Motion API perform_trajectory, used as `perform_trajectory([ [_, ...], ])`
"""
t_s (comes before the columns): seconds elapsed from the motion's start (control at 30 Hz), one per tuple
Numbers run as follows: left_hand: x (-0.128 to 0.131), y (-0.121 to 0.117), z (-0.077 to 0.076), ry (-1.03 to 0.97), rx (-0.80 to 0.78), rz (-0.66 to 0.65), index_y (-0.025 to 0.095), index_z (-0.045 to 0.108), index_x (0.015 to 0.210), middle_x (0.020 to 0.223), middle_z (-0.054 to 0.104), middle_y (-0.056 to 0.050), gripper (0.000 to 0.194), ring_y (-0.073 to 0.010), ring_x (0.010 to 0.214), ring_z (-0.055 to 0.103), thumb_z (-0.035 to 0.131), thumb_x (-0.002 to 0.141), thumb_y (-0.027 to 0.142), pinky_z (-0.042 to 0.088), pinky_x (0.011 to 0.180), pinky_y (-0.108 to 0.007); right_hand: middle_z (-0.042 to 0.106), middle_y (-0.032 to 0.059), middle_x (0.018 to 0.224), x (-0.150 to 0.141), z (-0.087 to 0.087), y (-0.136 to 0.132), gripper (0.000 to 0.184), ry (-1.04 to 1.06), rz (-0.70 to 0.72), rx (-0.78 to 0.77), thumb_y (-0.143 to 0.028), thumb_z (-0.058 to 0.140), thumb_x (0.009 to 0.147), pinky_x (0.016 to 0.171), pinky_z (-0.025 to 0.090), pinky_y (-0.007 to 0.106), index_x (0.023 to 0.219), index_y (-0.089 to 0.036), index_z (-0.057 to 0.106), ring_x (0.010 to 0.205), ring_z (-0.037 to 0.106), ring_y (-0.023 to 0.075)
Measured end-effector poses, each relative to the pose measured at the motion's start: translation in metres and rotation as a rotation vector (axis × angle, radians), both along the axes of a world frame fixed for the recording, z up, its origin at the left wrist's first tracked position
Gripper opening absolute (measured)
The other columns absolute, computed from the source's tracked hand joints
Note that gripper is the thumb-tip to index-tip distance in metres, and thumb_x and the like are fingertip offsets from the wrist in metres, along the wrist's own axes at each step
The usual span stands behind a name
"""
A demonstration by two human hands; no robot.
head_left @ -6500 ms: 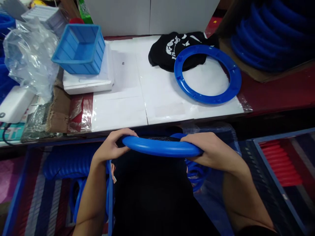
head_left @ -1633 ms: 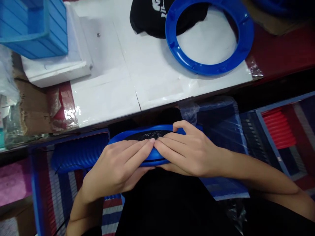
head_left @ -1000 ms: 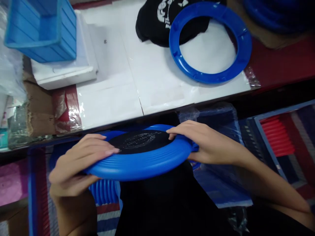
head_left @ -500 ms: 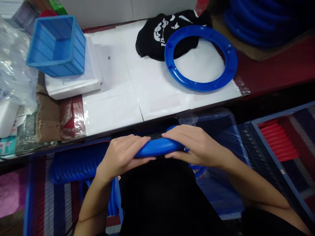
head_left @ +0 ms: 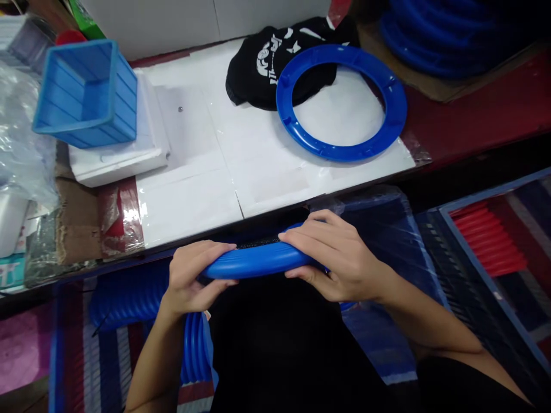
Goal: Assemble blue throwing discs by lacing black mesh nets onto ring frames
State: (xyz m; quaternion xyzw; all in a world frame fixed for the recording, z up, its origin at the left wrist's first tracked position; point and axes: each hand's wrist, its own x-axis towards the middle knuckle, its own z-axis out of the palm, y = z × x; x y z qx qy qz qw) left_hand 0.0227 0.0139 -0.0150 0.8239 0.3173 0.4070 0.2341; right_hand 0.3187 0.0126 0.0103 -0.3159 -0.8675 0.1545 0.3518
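Close to my body, below the table's front edge, I hold a blue plastic ring nearly edge-on. A strip of black mesh shows along its upper side. My left hand grips the ring's left end, thumb below and fingers over the top. On the right part, my right hand is wrapped round it, thumb underneath. The ring's far side is mostly hidden. A second flat blue ring lies on the white tabletop, partly over a folded black cloth with white print.
At the left a light-blue bin stands on a white foam block. Stacked blue rings are at the back right. Below the table are blue ribbed coils and a crate with red ribbed pieces.
My left hand has slid left along the ring, so the gap between my hands is wider and more ring and mesh show. The view has shifted slightly.
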Motion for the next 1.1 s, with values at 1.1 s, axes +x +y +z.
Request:
perform_trajectory([
  [1.1,-0.039,0.103,-0.008,-0.432,-0.730,0.716,0.020,0.072,0.100,0.091,0.074,-0.005,0.049,-0.0209,0.084,0.068,0.071,0.084,0.067,0.056,0.078,-0.030,0.077,-0.0011,0.093,0.012,-0.066,0.040,0.052,0.973,-0.341,-1.195,-0.060,0.088,0.078,0.065,0.059,0.025,0.117,-0.028,0.074,0.077,0.070,0.0158],
])
